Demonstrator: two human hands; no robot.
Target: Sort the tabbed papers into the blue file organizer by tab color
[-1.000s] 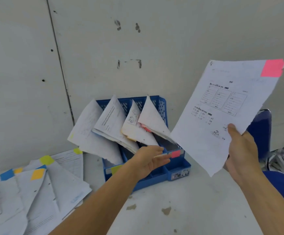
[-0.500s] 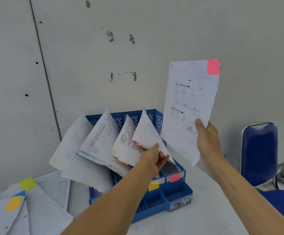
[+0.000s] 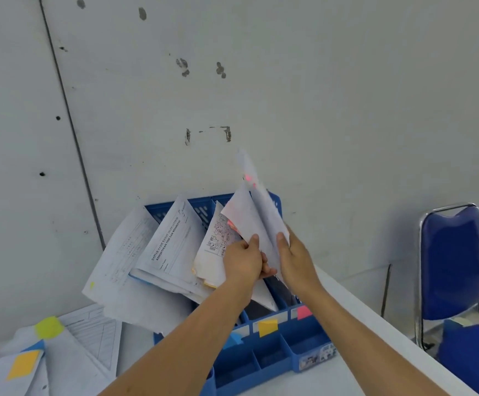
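A blue file organizer (image 3: 272,364) stands on the white table against the wall, its slots marked by blue, yellow (image 3: 267,327) and pink (image 3: 303,311) labels. My right hand (image 3: 294,260) holds a pink-tabbed paper (image 3: 261,201) edge-on, its lower part down in the rightmost slot. Beside it, my left hand (image 3: 242,260) grips the sheets (image 3: 239,215) standing in that slot and holds them to the left. Other papers (image 3: 169,247) fan out leftward from the remaining slots.
A loose pile of tabbed papers (image 3: 46,355) with green, yellow and blue tabs lies at the table's left. A blue chair (image 3: 453,264) stands beyond the table's right edge, with a second blue seat (image 3: 478,355) nearer. The wall is close behind the organizer.
My right hand has brought the pink-tabbed paper down and left from shoulder height into the rightmost slot. My left hand has risen onto that slot's sheets and pulled them aside.
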